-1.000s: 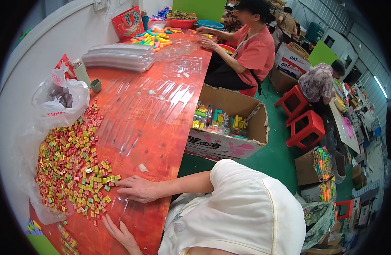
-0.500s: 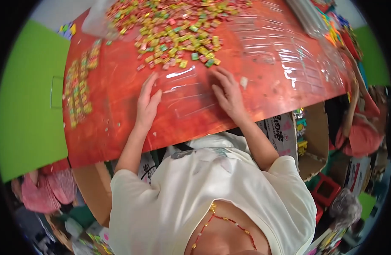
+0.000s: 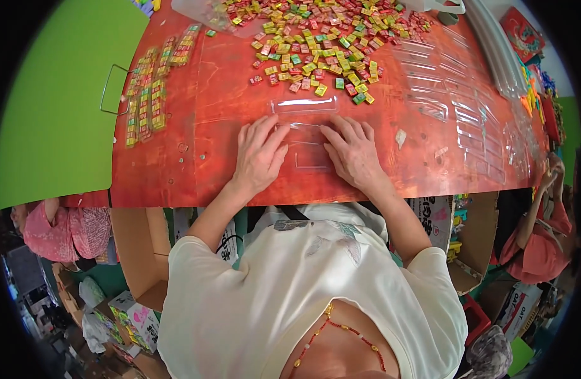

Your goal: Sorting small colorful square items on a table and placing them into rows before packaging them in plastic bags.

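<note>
Red bench [image 3: 195,139] is seen from above, where a clear plastic tray [image 3: 305,136] is pinned lengthwise between both hands. Left hand [image 3: 259,155] and right hand [image 3: 353,151] are laid flat, fingers spread, gripping nothing; wrapped candies [image 3: 315,44] lie just beyond.

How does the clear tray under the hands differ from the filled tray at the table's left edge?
The clear tray under the hands is empty; the filled tray holds rows of small wrapped candies. The left hand and right hand rest on the clear tray; the filled tray lies untouched. Both lie flat on the red table.
</note>
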Demonstrator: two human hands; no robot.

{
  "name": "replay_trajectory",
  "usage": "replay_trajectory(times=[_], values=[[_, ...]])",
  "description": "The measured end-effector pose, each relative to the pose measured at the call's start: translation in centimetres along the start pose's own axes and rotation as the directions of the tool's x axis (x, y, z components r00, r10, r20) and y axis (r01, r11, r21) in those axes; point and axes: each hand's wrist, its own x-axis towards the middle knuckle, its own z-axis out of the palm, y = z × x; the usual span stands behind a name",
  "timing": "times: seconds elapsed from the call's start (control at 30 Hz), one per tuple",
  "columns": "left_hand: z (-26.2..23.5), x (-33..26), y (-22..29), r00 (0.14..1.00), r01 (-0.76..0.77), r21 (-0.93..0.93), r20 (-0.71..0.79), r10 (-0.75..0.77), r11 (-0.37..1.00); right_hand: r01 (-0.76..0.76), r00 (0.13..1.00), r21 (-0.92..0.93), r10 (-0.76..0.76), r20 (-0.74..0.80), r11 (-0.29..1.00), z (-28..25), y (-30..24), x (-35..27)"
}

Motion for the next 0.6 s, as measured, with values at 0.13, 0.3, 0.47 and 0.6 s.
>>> replay_trajectory(times=[0.13,0.3,0.47,0.6], values=[[0.6,2.0,-1.7,0.999,0.032,-0.009,-0.035,-0.032,0.999,0.0,0.999,-0.028,-0.001,-0.038,1.0,0.3,0.7,2.6],[0.3,3.7,-1.1,0.994,-0.02,-0.034,0.102,0.024,0.999,0.013,0.994,-0.108,-0.024,-0.105,0.994,0.4,2.1,1.5],[0.2,5.1,-6.9,1.0,0.014,0.027,0.017,-0.014,1.0,-0.016,0.984,0.037,0.023,-0.178,0.999,3.5,2.6,1.0],[2.0,8.3,-12.0,0.989,0.141,0.113,0.03,-0.145,0.984,0.045,0.97,0.065,-0.028,-0.241,0.997,3.3,2.7,0.7]])
